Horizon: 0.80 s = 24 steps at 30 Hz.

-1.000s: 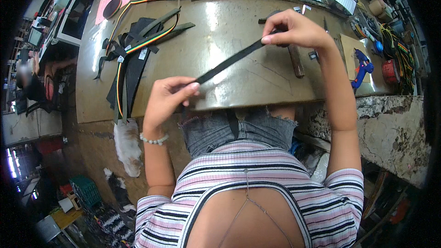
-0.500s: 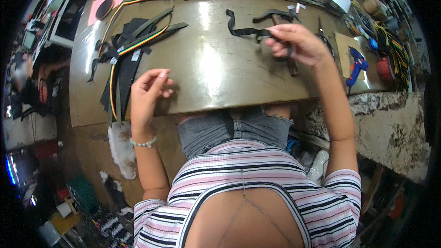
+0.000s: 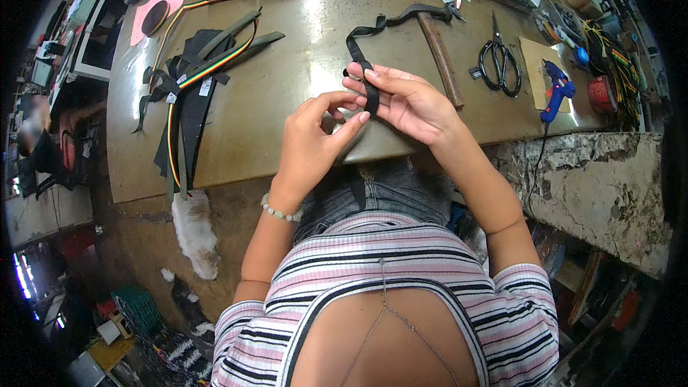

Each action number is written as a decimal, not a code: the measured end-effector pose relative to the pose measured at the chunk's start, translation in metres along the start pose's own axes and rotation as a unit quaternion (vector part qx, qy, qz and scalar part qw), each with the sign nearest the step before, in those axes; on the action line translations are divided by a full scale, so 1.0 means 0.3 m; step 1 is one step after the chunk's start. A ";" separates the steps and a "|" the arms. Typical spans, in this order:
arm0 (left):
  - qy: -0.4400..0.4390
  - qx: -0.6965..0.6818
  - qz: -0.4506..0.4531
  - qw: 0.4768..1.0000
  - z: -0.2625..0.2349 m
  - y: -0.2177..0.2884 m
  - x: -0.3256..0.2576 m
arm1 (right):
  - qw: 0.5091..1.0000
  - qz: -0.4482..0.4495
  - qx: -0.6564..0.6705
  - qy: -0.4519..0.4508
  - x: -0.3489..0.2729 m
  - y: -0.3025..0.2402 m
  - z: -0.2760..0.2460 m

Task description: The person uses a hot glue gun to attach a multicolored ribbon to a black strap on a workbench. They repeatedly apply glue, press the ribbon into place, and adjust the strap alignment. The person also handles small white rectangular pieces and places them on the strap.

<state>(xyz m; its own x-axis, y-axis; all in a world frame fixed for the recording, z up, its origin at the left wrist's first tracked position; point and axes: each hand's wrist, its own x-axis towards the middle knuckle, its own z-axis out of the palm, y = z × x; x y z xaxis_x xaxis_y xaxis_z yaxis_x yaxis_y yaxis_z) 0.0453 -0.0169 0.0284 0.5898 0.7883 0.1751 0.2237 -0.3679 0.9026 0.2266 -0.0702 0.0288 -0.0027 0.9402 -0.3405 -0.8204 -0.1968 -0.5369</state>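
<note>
A broad olive-brown workbench (image 3: 287,93) fills the upper part of the view, its worn top catching a glare of light, and to its right runs a rough, chipped stone ledge (image 3: 588,179). The room around it is a crowded workshop: a dirt-coloured floor lies below the bench's left end, and a green crate (image 3: 140,308) stands down there in the dim corner (what it holds cannot be made out). On the bench's left lies a heap of dark straps (image 3: 190,93) with a striped red, yellow and green band running through it, and a pink sheet (image 3: 161,3) sits beyond. To the right rest a wooden-handled hammer (image 3: 441,57), black scissors (image 3: 499,64) and a blue glue gun (image 3: 555,89) on a tan board. Over the bench's near edge, the right hand (image 3: 408,104) has its fingers closed on a black strap (image 3: 369,50), which loops away across the bench toward the hammer's head. The left hand (image 3: 312,143) is just beside it, thumb and forefinger pinched together at the strap's lower end.
</note>
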 end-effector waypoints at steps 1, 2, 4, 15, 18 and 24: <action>0.004 -0.007 0.000 1.000 0.002 -0.008 -0.003 | 1.000 0.002 0.006 -0.001 0.011 0.007 0.000; 0.006 -0.032 -0.034 0.999 0.003 -0.017 -0.006 | 1.000 0.003 0.018 -0.010 0.019 0.015 -0.002; 0.009 -0.082 -0.101 0.991 0.006 -0.036 -0.013 | 0.999 0.002 0.030 -0.021 0.035 0.028 -0.008; 0.003 -0.030 -0.050 0.998 0.024 -0.070 -0.035 | 0.995 -0.044 0.071 -0.060 0.110 0.058 -0.015; 0.003 -0.036 -0.033 0.999 0.015 -0.076 -0.042 | 0.998 -0.048 0.032 -0.014 0.136 0.057 -0.015; -0.021 0.080 -0.020 0.996 -0.043 -0.065 -0.096 | 0.977 -0.095 -0.190 0.002 0.305 -0.087 -0.025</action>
<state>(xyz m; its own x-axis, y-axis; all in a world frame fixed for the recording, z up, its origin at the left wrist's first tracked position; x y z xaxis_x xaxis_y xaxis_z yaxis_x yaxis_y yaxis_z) 0.0139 -0.0261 0.0109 0.6081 0.7847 0.1203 0.3672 -0.4124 0.8337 0.2520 0.0188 0.0057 0.1321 0.9691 -0.2084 -0.5340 -0.1075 -0.8386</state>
